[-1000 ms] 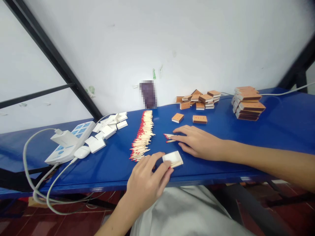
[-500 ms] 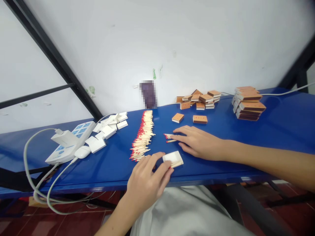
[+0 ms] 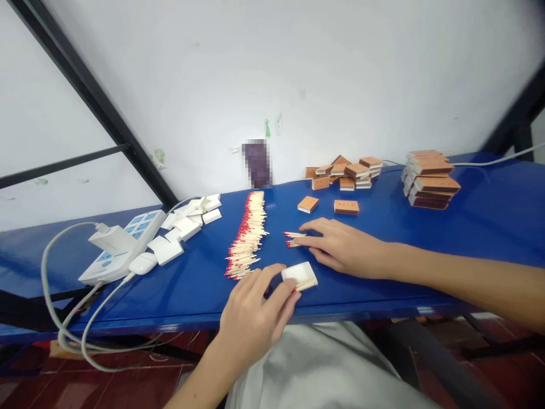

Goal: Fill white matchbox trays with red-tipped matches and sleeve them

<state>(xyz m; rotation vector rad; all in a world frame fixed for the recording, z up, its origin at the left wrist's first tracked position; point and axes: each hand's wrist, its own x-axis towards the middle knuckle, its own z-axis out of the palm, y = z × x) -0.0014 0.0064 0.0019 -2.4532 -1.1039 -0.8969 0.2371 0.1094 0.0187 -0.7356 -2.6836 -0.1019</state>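
Observation:
My left hand (image 3: 258, 301) grips the near left side of a small white matchbox tray (image 3: 301, 271) on the blue table, thumb inside and fingers outside. A few matches lie along the tray's near side, partly under my thumb. To the right, my right hand (image 3: 340, 244) rests low over the table with its fingers apart. Its fingertips touch a few loose matches (image 3: 293, 234) whose red heads point left; their other ends are hidden under the fingers. A long heap of matches (image 3: 249, 233) lies left of centre, beyond my left hand.
White empty trays (image 3: 187, 227) lie scattered at the left beside a power strip (image 3: 123, 247) with a plug and cables. Orange matchboxes (image 3: 347, 173) are piled against the wall, two single ones nearer. A matchbox stack (image 3: 430, 179) stands at the right. The table edge (image 3: 361, 311) runs close in front.
Under my right fingertips the loose matches have shifted: some have moved slightly toward me, leaving a gap from those behind. My left hand and the tray have stayed in place.

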